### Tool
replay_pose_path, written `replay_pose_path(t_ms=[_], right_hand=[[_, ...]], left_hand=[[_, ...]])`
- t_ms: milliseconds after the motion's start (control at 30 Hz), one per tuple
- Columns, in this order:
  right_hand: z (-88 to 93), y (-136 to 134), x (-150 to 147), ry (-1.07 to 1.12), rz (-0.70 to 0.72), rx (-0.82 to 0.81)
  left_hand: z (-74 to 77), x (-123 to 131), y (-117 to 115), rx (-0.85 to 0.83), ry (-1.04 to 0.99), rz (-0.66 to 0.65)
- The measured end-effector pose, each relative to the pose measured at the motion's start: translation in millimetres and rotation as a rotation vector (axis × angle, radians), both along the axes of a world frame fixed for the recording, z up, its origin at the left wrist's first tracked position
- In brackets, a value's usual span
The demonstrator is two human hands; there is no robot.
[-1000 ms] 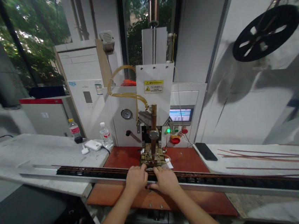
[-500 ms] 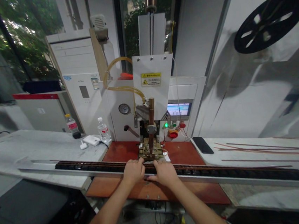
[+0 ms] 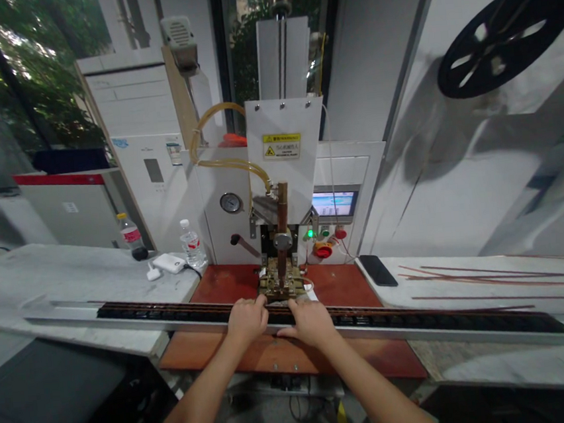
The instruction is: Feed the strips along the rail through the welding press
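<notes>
A long metal channel lined with black lies across the bench in front of a press, with thin copper strips along it. My left hand is closed at the middle of the channel, its thumb on the strips and its other fingers curled out of sight. Just right of it, my right hand is also closed on the strips, thumb stretched toward the left along the near side. Between and just beyond the hands stands the brass-coloured fixture of the press, under a copper rod.
The white press has a lit screen and a red switch. A phone and loose copper strips lie to the right. Two bottles, a cola bottle and a water bottle, and a white charger stand left.
The view has shifted slightly. The channel's contents sit a little farther left, most plainly at the right end. Both hands keep nearly the same grip.
</notes>
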State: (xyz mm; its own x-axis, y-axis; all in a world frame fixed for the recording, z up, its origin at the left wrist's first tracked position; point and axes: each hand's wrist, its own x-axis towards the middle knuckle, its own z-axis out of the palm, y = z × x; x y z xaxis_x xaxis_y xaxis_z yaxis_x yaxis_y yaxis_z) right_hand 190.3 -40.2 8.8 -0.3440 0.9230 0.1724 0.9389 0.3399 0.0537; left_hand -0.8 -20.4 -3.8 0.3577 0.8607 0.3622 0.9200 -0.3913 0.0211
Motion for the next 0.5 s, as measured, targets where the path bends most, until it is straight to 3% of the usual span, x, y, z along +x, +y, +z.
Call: replay_pose_path(t_ms=[500], right_hand=[[-1.5, -1.8, 4.2, 0.025, -0.009, 0.045]], left_hand=[[-3.5, -5.9, 2.0, 0.034, 0.014, 0.007]])
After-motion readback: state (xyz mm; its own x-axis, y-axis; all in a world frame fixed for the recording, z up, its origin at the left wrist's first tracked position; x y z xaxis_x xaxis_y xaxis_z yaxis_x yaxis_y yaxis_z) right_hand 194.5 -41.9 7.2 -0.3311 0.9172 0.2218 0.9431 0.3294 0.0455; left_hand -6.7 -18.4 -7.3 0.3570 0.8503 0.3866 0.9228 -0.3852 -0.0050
